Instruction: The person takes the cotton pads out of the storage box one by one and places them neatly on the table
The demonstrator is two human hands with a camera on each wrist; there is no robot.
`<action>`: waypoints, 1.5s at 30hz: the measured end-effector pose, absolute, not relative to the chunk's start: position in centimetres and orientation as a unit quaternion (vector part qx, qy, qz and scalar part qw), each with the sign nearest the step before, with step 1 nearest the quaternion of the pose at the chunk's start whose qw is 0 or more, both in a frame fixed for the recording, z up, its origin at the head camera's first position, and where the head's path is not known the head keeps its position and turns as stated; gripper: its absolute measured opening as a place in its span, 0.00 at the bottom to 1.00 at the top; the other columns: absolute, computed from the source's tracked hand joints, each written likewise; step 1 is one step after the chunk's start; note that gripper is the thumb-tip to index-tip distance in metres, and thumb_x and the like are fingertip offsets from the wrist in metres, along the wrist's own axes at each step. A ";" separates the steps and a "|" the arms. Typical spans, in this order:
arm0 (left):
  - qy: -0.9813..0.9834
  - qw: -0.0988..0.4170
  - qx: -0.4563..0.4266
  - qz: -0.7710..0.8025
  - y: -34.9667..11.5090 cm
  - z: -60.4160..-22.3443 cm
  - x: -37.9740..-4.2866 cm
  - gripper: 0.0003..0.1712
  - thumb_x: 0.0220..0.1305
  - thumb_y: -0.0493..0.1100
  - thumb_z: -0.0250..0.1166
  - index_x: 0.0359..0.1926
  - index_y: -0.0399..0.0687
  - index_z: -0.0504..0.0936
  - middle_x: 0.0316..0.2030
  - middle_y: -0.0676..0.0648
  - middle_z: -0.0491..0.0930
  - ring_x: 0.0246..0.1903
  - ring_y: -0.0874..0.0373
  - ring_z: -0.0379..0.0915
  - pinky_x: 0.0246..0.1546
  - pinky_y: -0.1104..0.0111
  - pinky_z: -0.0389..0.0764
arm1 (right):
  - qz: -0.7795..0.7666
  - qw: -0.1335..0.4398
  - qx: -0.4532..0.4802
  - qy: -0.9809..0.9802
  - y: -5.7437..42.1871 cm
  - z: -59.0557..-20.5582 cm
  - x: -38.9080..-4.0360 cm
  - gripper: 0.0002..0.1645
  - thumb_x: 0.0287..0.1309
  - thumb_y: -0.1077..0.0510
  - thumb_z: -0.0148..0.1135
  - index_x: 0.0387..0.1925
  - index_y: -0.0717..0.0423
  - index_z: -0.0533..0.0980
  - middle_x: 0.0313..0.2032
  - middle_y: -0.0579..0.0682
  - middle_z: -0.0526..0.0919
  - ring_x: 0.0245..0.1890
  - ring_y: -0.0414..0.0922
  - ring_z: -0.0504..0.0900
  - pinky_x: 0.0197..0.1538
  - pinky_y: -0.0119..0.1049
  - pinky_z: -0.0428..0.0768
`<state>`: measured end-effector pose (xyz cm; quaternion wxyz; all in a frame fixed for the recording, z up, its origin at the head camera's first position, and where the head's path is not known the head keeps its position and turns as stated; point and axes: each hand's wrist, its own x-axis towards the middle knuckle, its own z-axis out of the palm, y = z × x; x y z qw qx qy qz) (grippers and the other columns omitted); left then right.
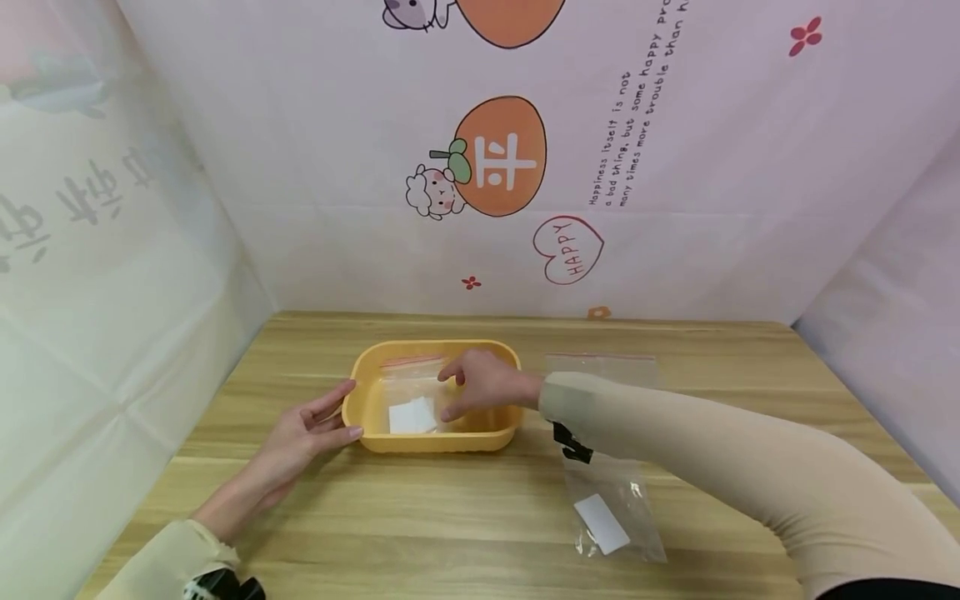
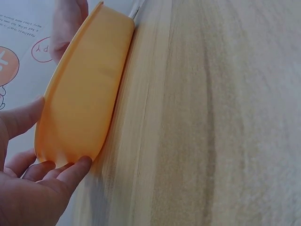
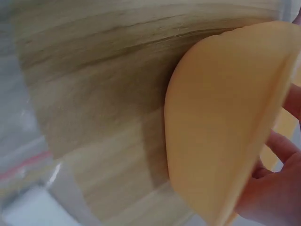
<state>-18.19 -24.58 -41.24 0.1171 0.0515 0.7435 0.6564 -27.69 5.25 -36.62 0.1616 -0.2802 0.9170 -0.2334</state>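
Fabric of the right sleeve (image 1: 675, 425) covers the middle of the clear plastic bag (image 1: 615, 487) outside the tray, so I can't tell whether it is one bag or several. My right-wrist feed cuts off the right hand (image 1: 487, 383) at three o'clock and blurs the white card (image 1: 602, 525).

The yellow tray (image 1: 450, 443) is smooth-walled and round-cornered, set on a wood-grained table (image 1: 450, 508) towards ten o'clock. Inside, a thin, glossy zip bag (image 1: 411, 379) shows flat white slips (image 1: 411, 415) at eight; I can't count them.

Tray-centred, I have the left hand (image 1: 296, 437) at nine, thumb and fingers gripping the end wall. The right reaches inside at three, thumb and forefinger apart with a gap; its other fingers are partly hidden. The card's bag lies outside at four.

The tray's long axis runs nine to three; the inner bag's red-striped end points to twelve.
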 end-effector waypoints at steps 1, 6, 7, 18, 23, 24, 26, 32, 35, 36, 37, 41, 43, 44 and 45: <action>0.744 0.117 0.052 0.656 -24.6 -41.2 -18.2 0.50 0.70 0.40 0.73 0.83 0.41 0.55 0.82 0.37 0.48 0.75 0.37 0.57 0.62 0.70 0.74 | -0.231 0.167 -0.278 0.917 5.1 -36.8 -27.8 0.38 0.53 0.49 0.85 0.64 0.56 0.83 0.41 0.51 0.83 0.41 0.46 0.76 0.43 0.35 0.76; 0.739 0.119 0.055 0.661 -24.5 -41.3 -18.3 0.50 0.69 0.39 0.73 0.83 0.41 0.54 0.82 0.37 0.48 0.75 0.37 0.56 0.61 0.71 0.75 | -0.230 0.181 -0.277 0.915 4.9 -37.8 -28.2 0.40 0.52 0.51 0.85 0.65 0.59 0.81 0.29 0.50 0.75 0.30 0.42 0.70 0.33 0.31 0.67; 0.737 0.120 0.054 0.663 -24.5 -41.3 -18.3 0.50 0.69 0.39 0.73 0.83 0.41 0.54 0.82 0.37 0.48 0.75 0.37 0.56 0.61 0.71 0.76 | -0.232 0.180 -0.278 0.915 4.8 -38.1 -28.3 0.37 0.52 0.51 0.85 0.62 0.60 0.83 0.31 0.50 0.78 0.27 0.41 0.67 0.32 0.31 0.65; 0.733 0.124 0.055 0.667 -24.5 -41.2 -18.3 0.50 0.69 0.38 0.73 0.83 0.41 0.54 0.82 0.36 0.47 0.75 0.37 0.57 0.60 0.71 0.77 | -0.270 0.177 -0.236 0.917 3.9 -38.6 -27.7 0.22 0.57 0.56 0.81 0.52 0.60 0.88 0.50 0.48 0.90 0.26 0.40 0.70 0.31 0.29 0.69; 0.734 0.120 0.055 0.666 -24.5 -41.2 -18.2 0.50 0.69 0.38 0.73 0.83 0.40 0.54 0.82 0.35 0.47 0.75 0.36 0.57 0.60 0.71 0.77 | -0.300 0.160 -0.229 0.912 3.9 -38.1 -27.3 0.16 0.62 0.59 0.77 0.51 0.59 0.89 0.42 0.46 0.89 0.34 0.43 0.78 0.36 0.30 0.77; 0.734 0.120 0.054 0.667 -24.5 -41.2 -18.2 0.50 0.69 0.37 0.73 0.83 0.40 0.54 0.82 0.35 0.48 0.75 0.36 0.57 0.60 0.71 0.77 | -0.308 0.157 -0.230 0.910 3.8 -38.0 -27.3 0.16 0.63 0.59 0.77 0.51 0.59 0.89 0.42 0.46 0.89 0.35 0.42 0.79 0.36 0.30 0.78; 0.733 0.119 0.053 0.668 -24.4 -41.1 -18.2 0.50 0.69 0.37 0.73 0.83 0.39 0.55 0.81 0.35 0.48 0.75 0.36 0.57 0.60 0.71 0.76 | -0.325 0.156 -0.227 0.905 3.8 -37.8 -27.2 0.16 0.64 0.57 0.76 0.52 0.58 0.89 0.42 0.47 0.90 0.36 0.42 0.81 0.37 0.30 0.80; 0.734 0.118 0.052 0.667 -24.5 -41.2 -18.3 0.50 0.68 0.37 0.73 0.83 0.39 0.55 0.82 0.35 0.48 0.75 0.37 0.57 0.60 0.71 0.76 | -0.406 0.189 -0.200 0.871 3.2 -37.4 -27.2 0.22 0.65 0.55 0.76 0.57 0.60 0.86 0.42 0.50 0.90 0.35 0.46 0.86 0.40 0.34 0.84; 0.734 0.117 0.052 0.667 -24.5 -41.2 -18.3 0.50 0.68 0.37 0.73 0.83 0.40 0.55 0.81 0.36 0.48 0.75 0.37 0.57 0.60 0.71 0.77 | -0.478 0.214 -0.174 0.834 2.7 -37.6 -27.3 0.24 0.63 0.61 0.76 0.59 0.65 0.82 0.38 0.53 0.90 0.30 0.49 0.87 0.39 0.38 0.87; 0.734 0.116 0.051 0.667 -24.5 -41.2 -18.4 0.50 0.68 0.37 0.73 0.83 0.40 0.55 0.81 0.36 0.49 0.75 0.38 0.57 0.60 0.71 0.77 | -0.497 0.219 -0.164 0.824 2.5 -37.7 -27.3 0.25 0.63 0.63 0.75 0.60 0.67 0.81 0.36 0.53 0.90 0.28 0.48 0.86 0.38 0.39 0.88; 0.734 0.117 0.052 0.667 -24.5 -41.2 -18.4 0.50 0.69 0.37 0.73 0.83 0.40 0.55 0.81 0.35 0.48 0.75 0.37 0.57 0.60 0.71 0.77 | -0.514 0.224 -0.156 0.813 2.3 -37.8 -27.2 0.27 0.62 0.65 0.75 0.61 0.68 0.80 0.34 0.55 0.90 0.27 0.47 0.85 0.37 0.39 0.88; 0.734 0.117 0.049 0.667 -24.6 -41.2 -18.3 0.50 0.69 0.37 0.73 0.83 0.40 0.55 0.81 0.36 0.49 0.75 0.37 0.58 0.60 0.71 0.77 | -0.546 0.238 -0.136 0.792 1.7 -38.1 -27.0 0.32 0.60 0.68 0.75 0.65 0.70 0.76 0.28 0.56 0.88 0.23 0.43 0.81 0.32 0.35 0.85; 0.735 0.118 0.048 0.665 -24.6 -41.2 -18.3 0.49 0.69 0.37 0.73 0.83 0.41 0.55 0.81 0.36 0.48 0.75 0.37 0.57 0.60 0.71 0.77 | -0.553 0.247 -0.132 0.785 1.5 -38.2 -26.9 0.36 0.59 0.69 0.76 0.67 0.70 0.74 0.28 0.56 0.87 0.22 0.43 0.80 0.31 0.34 0.85; 0.736 0.118 0.047 0.665 -24.5 -41.2 -18.3 0.49 0.69 0.37 0.73 0.83 0.41 0.56 0.81 0.36 0.49 0.75 0.37 0.57 0.60 0.70 0.77 | -0.555 0.249 -0.132 0.783 1.5 -38.2 -26.9 0.37 0.58 0.69 0.76 0.68 0.70 0.74 0.30 0.55 0.87 0.21 0.43 0.80 0.30 0.35 0.85; 0.736 0.118 0.046 0.665 -24.5 -41.2 -18.3 0.49 0.69 0.37 0.73 0.83 0.41 0.56 0.81 0.36 0.49 0.75 0.37 0.57 0.60 0.70 0.77 | -0.553 0.249 -0.133 0.784 1.4 -38.1 -26.9 0.38 0.58 0.69 0.76 0.69 0.70 0.73 0.31 0.56 0.88 0.21 0.42 0.80 0.30 0.35 0.86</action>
